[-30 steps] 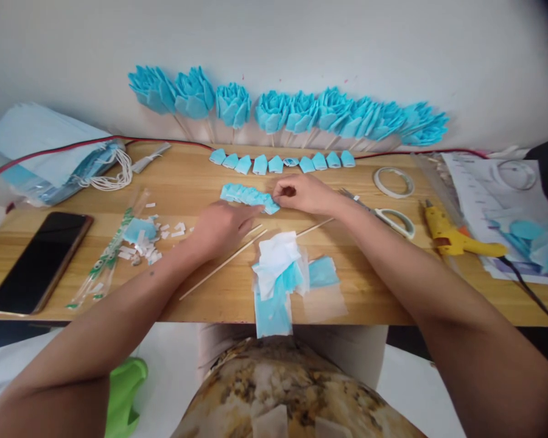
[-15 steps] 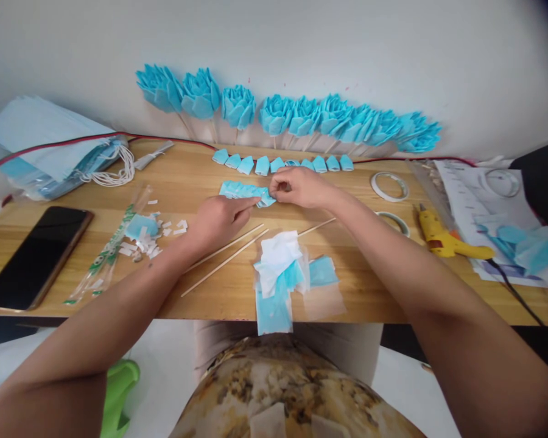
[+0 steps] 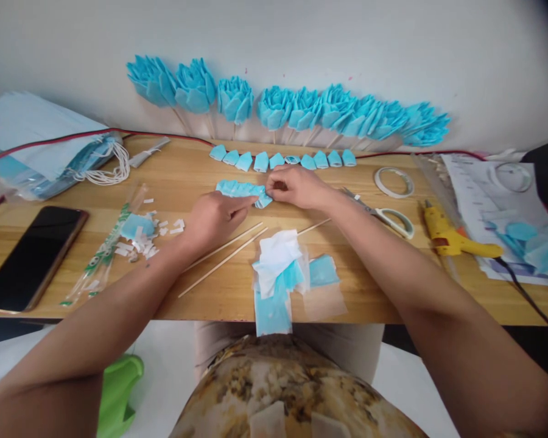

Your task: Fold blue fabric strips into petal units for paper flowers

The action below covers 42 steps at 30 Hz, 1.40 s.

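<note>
The wooden bench (image 3: 187, 173) stands against a pale wall (image 3: 301, 36), blue flowers (image 3: 235, 100) lined along it. The blue petal strip (image 3: 237, 189) lies mid-bench. The left hand (image 3: 214, 219) rests an outstretched forefinger on it, its grip otherwise hidden; the right hand (image 3: 296, 186) curls thumb and forefinger at its right end, pinching or not unclear. Since half a second ago, scissors (image 3: 378, 213) show more beyond the right forearm.
</note>
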Motion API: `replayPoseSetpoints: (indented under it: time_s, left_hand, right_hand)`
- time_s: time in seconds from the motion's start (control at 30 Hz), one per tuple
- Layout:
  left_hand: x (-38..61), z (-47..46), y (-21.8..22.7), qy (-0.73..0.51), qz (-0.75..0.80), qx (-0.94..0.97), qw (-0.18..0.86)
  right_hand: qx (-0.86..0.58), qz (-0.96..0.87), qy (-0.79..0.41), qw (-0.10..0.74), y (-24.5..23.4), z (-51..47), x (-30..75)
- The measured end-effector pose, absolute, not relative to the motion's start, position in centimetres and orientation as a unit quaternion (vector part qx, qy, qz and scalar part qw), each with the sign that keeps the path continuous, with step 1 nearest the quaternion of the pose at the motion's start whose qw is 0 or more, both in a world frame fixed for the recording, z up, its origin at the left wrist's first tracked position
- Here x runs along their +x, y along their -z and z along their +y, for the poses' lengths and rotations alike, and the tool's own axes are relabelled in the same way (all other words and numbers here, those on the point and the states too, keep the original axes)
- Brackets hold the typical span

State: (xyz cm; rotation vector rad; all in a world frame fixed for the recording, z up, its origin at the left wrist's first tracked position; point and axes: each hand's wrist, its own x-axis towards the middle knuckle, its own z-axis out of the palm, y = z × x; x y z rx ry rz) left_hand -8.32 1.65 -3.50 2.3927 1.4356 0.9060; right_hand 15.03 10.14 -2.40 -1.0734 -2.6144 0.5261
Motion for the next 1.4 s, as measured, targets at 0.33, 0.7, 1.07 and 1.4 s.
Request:
replayPoseSetpoints:
  time_s: [0.33,0.7,1.07,1.4]
  left_hand:
    - [-8.5,1.8,2.6,-0.344,0.519,0.767,0.154]
    - [-9.8,2.7,1.6,-0.351,0.600,0.711,0.103]
    - [-11.2,4.0,2.0,-0.335,0.621,0.707,0.052]
    - [-11.2,0.7,-1.7,-0.052,0.508,0.859,0.026]
  right_hand:
    - [-0.398,-0.883,-0.193,0.159,3.2,10.4,15.9]
    - [-0.356,-0.917,-0.083,0.161,2.3,6.3,15.8]
    - [-0.388,-0.902,-0.052,0.184,2.5,7.6,18.7]
    - [-0.488,-0.854,0.022,0.179,3.0,11.9,20.4]
